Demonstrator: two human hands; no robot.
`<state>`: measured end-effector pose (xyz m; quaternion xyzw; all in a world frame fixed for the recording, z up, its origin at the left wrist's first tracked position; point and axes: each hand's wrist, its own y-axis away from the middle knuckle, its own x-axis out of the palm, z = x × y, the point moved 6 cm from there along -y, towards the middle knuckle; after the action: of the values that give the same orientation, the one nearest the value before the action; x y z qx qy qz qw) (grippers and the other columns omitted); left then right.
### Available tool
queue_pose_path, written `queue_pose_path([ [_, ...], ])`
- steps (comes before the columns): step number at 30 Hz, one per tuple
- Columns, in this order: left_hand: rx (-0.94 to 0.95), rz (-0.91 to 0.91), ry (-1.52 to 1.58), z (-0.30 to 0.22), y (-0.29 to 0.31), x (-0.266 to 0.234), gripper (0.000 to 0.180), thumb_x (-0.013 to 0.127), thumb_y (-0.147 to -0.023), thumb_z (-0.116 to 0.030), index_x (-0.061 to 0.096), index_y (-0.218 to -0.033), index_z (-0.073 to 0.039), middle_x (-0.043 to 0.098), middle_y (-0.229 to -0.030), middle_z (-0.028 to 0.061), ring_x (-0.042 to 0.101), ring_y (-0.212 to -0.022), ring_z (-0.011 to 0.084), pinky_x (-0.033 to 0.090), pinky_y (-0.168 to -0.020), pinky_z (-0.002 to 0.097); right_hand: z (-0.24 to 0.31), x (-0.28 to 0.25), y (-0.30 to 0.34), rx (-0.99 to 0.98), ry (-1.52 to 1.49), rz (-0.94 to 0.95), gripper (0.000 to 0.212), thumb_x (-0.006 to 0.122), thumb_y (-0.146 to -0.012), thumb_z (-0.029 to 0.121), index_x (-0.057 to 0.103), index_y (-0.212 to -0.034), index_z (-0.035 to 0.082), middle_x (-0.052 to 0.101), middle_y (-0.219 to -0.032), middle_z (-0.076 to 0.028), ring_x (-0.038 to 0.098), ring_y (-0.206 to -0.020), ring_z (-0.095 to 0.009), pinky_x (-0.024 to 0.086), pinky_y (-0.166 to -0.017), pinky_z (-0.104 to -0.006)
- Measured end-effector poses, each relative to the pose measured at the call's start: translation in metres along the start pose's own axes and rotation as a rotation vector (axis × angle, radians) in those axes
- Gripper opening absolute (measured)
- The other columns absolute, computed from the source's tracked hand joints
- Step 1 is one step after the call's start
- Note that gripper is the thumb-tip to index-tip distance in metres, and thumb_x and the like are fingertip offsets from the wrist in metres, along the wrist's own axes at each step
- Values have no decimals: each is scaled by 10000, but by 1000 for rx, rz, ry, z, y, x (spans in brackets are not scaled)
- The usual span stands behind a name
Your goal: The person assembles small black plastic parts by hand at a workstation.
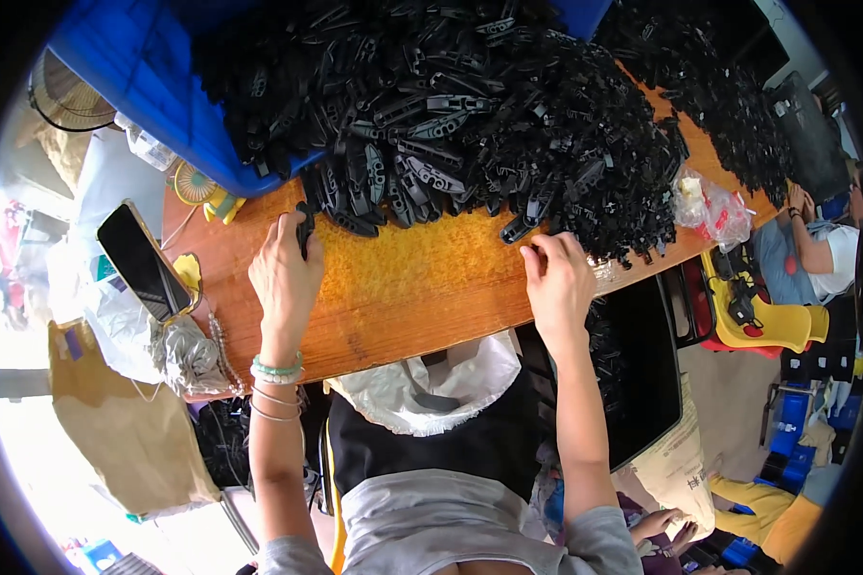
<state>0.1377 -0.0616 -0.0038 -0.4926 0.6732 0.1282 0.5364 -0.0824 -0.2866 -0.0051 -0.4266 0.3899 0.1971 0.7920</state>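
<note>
At the left of the wooden table, my left hand (286, 273) is closed on a small dark plastic part (304, 228), held upright between thumb and fingers. My right hand (559, 287) is at the front edge of a heap of small black parts (614, 163). Its fingers are curled toward the thumb, and whatever may be between them is too small to make out. Just beyond those fingertips lies one black plastic piece (520, 227). Longer black plastic shells (431, 172) are piled high between and behind my hands.
A blue bin (153, 91) tilts at the back left, spilling parts onto the table (403, 278). Left of my hand are a phone (144, 261) and a small fan (194, 182). A white bag (431, 393) hangs open at my lap. Clear plastic bags (714, 211) and a yellow chair (762, 316) are right; people sit beyond.
</note>
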Motion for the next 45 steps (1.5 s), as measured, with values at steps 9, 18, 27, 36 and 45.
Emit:
queue_pose_path([
  [9,-476,134,1467,-18,61,9,196,424,-887,-37,571,-1006,16,583,-978,106,602,-821,185,548,-707,352,-12,7,33,707,-1326,282,187,616,-878,13,645,-1061,-18,620,-830,-32,563,-646,-83,428,-512,-206],
  [18,-486,629,1543,-84,93,16,288,638,-863,-2,581,-1141,49,648,-935,86,634,-790,141,523,-741,273,15,-2,45,636,-1594,340,167,596,-870,-19,624,-1022,-82,678,-861,-162,671,-657,-216,521,-570,-276],
  [27,-420,599,1333,-93,101,-1,304,656,-823,60,578,-1117,51,656,-877,70,619,-733,98,517,-679,226,72,-31,35,211,-1177,242,158,701,-767,-55,709,-918,-7,605,-900,-85,551,-781,-139,432,-686,-249],
  [36,-566,421,1385,-85,126,12,370,619,-867,41,532,-1227,50,661,-990,109,649,-846,138,533,-757,258,76,-27,62,369,-961,62,112,661,-836,3,658,-947,-9,648,-841,-85,549,-714,-156,408,-653,-255],
  [45,-233,569,1243,-94,108,-2,397,703,-767,88,536,-1125,43,575,-1185,186,624,-993,188,531,-856,299,78,-27,62,317,-1035,223,87,646,-825,-21,647,-912,-16,659,-895,-92,602,-812,-204,460,-751,-300],
])
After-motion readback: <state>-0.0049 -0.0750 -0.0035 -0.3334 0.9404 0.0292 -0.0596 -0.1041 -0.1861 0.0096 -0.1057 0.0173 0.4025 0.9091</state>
